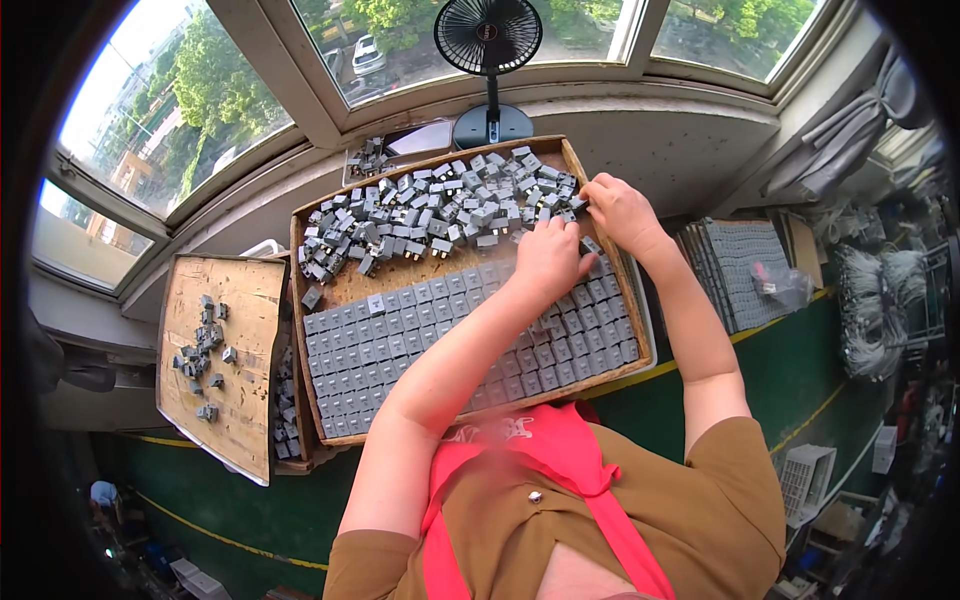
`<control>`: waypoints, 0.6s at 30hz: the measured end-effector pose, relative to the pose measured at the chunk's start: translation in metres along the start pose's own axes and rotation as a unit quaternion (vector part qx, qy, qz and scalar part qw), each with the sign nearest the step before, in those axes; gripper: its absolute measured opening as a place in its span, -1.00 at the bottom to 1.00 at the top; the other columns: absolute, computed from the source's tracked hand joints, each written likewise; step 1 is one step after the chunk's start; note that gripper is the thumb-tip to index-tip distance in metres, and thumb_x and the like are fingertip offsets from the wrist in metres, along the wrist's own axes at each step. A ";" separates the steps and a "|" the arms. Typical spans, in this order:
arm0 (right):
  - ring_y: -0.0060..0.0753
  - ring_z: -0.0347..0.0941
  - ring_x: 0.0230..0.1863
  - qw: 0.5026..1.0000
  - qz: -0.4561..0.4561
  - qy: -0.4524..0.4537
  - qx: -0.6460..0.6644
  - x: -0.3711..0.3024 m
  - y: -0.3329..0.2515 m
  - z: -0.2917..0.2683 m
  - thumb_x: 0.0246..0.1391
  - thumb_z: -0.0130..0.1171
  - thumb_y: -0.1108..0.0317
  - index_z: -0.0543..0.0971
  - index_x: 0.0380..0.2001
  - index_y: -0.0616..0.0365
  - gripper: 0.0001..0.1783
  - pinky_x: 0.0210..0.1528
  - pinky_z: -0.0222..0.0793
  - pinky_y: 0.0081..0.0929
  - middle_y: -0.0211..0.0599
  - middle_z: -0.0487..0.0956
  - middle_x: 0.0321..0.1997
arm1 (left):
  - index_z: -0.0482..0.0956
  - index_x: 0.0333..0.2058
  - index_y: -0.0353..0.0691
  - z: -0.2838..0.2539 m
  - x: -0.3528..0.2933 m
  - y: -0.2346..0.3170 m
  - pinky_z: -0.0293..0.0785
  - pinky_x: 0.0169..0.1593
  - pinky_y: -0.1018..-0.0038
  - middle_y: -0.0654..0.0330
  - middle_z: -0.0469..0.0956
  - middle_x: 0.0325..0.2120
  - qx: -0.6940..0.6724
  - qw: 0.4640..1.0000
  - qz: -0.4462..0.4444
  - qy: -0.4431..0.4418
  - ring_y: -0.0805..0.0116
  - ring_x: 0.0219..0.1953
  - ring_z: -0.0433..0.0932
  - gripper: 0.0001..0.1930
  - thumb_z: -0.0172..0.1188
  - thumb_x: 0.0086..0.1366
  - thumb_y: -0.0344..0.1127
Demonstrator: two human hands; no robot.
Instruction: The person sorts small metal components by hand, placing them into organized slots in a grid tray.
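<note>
A shallow wooden tray (298,262) lies before me. Across its far half spreads a heap of small grey plastic blocks with metal pins (405,215). Tight rows of similar grey blocks (385,345) fill the near half. My left hand (548,260) is over the tray, at the heap's near right edge, its fingers bent down and the thumb apart. Beside its thumb is a loose grey block (590,244). At the tray's far right rim, my right hand (620,213) has its fingers pinched together beside the heap. Whatever lies between those fingertips is too small to make out.
To the left, a tilted wooden board (215,340) carries several loose blocks, above another box of blocks (287,420). A black fan (490,90) stands behind the tray by the windows. Further right is a stack of filled trays (740,270).
</note>
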State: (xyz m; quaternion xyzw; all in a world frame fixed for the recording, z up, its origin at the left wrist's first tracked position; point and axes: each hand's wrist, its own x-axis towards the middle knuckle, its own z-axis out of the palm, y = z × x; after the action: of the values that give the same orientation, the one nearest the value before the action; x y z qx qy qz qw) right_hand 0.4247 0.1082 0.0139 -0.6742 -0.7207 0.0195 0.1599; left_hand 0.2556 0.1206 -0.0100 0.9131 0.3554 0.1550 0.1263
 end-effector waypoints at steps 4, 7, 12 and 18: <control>-0.26 0.45 -0.12 0.992 -0.102 0.059 -0.036 0.010 0.005 0.024 -0.12 0.19 0.44 0.49 -0.23 0.00 -0.70 -0.08 0.44 -0.36 -0.37 0.51 -0.24 | 0.55 -0.31 -0.25 0.006 0.007 0.005 0.47 -0.07 0.29 0.09 0.49 -0.26 -0.024 0.998 -0.039 -0.034 0.17 -0.12 0.48 -0.60 0.25 0.06 -0.02; -0.22 0.45 -0.13 0.992 -0.101 0.075 -0.024 0.008 0.003 0.025 -0.11 0.21 0.44 0.49 -0.18 0.02 -0.66 -0.08 0.44 -0.33 -0.31 0.51 -0.24 | 0.56 -0.31 -0.27 0.006 0.006 0.003 0.48 -0.07 0.30 0.07 0.50 -0.26 -0.037 0.997 -0.055 -0.035 0.15 -0.13 0.49 -0.63 0.22 0.05 -0.07; -0.12 0.48 -0.16 0.983 -0.078 -0.028 0.166 -0.001 0.009 -0.006 -0.05 0.18 0.45 0.46 -0.11 0.15 -0.64 -0.10 0.42 -0.32 -0.15 0.52 -0.26 | 0.57 -0.33 -0.30 -0.010 0.002 0.003 0.50 -0.07 0.30 0.03 0.52 -0.28 -0.054 0.993 -0.072 -0.082 0.12 -0.17 0.51 -0.64 0.18 0.04 -0.09; -0.14 0.51 -0.32 0.975 -0.030 -0.120 0.183 -0.019 0.007 -0.025 -0.05 0.20 0.44 0.45 -0.34 0.24 -0.81 -0.22 0.43 -0.34 -0.12 0.56 -0.38 | 0.58 -0.32 -0.30 -0.006 -0.001 -0.001 0.50 -0.08 0.33 0.03 0.52 -0.29 -0.049 0.995 -0.058 -0.065 0.13 -0.18 0.52 -0.63 0.18 0.05 -0.08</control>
State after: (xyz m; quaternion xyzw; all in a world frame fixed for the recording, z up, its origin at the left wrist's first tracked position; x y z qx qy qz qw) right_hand 0.4382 0.0859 0.0321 -0.6044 -0.7388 0.2269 0.1934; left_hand 0.2514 0.1212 -0.0047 0.8917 0.3910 0.1047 0.2026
